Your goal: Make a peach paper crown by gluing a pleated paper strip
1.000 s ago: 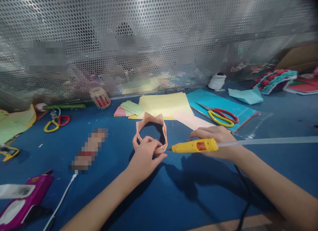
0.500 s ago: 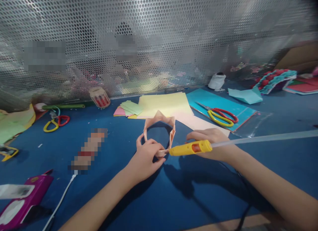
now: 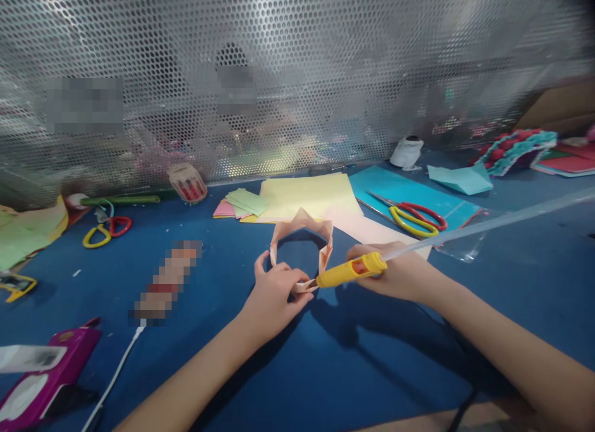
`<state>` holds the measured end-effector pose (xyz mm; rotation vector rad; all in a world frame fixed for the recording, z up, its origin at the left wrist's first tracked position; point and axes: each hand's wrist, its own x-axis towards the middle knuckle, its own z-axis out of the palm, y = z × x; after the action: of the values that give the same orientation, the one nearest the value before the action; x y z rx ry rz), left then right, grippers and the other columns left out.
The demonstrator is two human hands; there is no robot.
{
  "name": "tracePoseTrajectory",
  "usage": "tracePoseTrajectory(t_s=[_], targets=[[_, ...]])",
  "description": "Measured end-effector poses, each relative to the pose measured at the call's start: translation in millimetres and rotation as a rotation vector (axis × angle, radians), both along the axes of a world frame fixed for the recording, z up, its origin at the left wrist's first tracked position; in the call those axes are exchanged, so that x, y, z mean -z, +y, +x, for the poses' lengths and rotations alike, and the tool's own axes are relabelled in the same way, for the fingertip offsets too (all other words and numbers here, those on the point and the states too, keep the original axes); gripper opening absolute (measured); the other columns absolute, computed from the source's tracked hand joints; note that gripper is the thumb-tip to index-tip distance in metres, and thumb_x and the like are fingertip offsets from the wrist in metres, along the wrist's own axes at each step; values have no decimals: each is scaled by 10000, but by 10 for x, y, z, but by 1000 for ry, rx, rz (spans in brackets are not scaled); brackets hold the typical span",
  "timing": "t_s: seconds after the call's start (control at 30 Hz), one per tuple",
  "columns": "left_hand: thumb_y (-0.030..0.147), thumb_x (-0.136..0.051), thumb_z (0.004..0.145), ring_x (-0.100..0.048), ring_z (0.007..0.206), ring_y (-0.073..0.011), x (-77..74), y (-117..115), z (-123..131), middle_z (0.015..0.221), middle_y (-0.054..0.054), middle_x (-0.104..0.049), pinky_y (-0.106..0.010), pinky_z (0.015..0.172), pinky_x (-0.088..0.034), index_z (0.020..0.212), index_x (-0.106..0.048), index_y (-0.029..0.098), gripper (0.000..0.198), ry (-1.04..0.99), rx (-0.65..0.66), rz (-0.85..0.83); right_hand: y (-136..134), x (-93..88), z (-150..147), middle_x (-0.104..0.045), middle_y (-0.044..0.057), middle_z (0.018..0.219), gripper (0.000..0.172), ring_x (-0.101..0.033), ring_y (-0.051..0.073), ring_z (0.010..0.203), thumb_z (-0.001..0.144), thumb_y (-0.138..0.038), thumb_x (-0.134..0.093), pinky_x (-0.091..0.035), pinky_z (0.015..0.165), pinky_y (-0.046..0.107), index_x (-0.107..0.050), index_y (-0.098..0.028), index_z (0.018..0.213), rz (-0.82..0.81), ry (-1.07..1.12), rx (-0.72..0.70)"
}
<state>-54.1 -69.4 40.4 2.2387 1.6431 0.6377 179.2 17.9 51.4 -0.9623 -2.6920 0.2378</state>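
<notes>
A peach paper ring (image 3: 303, 222) with pointed upper edges, folded like a small crown, stands on the blue table. My left hand (image 3: 277, 292) pinches its near side between thumb and fingers. In my right hand (image 3: 390, 268) is a yellow hot glue gun (image 3: 351, 271); its nozzle is at the ring's near edge, by my left fingertips. A long translucent glue stick (image 3: 488, 222) runs out of the gun's back toward the right. The right fingers are partly hidden behind the gun.
Behind the ring lie yellow paper sheets (image 3: 309, 193), blue sheets (image 3: 385, 187) and red-and-yellow scissors (image 3: 418, 220). At left are more scissors (image 3: 108, 230), a blurred-out device (image 3: 167, 280) on a white cable (image 3: 114, 373), and a purple case (image 3: 51, 364). A perforated metal panel (image 3: 297, 79) closes the back.
The glue gun has shifted slightly left and tilted, its back end and glue stick now angled higher. My left hand keeps its hold on the paper ring, which has turned slightly.
</notes>
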Motion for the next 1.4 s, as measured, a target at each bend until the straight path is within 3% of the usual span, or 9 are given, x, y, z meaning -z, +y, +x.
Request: tracePoseTrajectory(t_s=[0.27, 0.63, 0.93, 1.13, 1.4], targets=[[293, -666, 768, -601, 883, -173, 15, 3, -4, 807, 49, -679, -556, 1071, -60, 784, -611, 218, 95, -27, -14, -7, 36, 26, 31, -678, 13, 773, 198, -612, 156, 629, 738, -200, -521, -399, 537, 237, -583, -205, 926, 29, 47, -35], [265, -612, 800, -595, 846, -164, -4, -9, 11, 741, 40, -655, -546, 1060, -97, 726, -634, 218, 90, -56, -45, -1, 71, 16, 67, -646, 26, 734, 119, -581, 165, 628, 749, -253, -518, -378, 549, 258, -576, -195, 834, 34, 23, -2], [261, -628, 781, -590, 827, -174, -5, 9, -1, 761, 47, -682, -539, 1048, -104, 776, -662, 245, 38, -88, -50, -6, 65, -69, 76, -671, 20, 723, 164, -581, 168, 574, 736, -309, -528, -346, 512, 257, -618, -204, 824, 89, 4, 16], [268, -622, 795, -592, 821, -170, -9, 2, 8, 703, 40, -645, -520, 1021, -159, 651, -612, 196, 161, -82, -69, 13, 98, -14, 120, -682, 19, 730, 194, -595, 160, 574, 757, -348, -503, -340, 511, 251, -621, -215, 834, 126, 51, -3], [254, -605, 803, -592, 803, -161, -21, 3, -4, 680, 44, -645, -517, 1012, -171, 630, -612, 193, 184, -75, -63, 9, 88, -50, 103, -689, 53, 764, 206, -601, 173, 608, 772, -326, -486, -320, 524, 261, -632, -196, 838, 117, -22, 13]])
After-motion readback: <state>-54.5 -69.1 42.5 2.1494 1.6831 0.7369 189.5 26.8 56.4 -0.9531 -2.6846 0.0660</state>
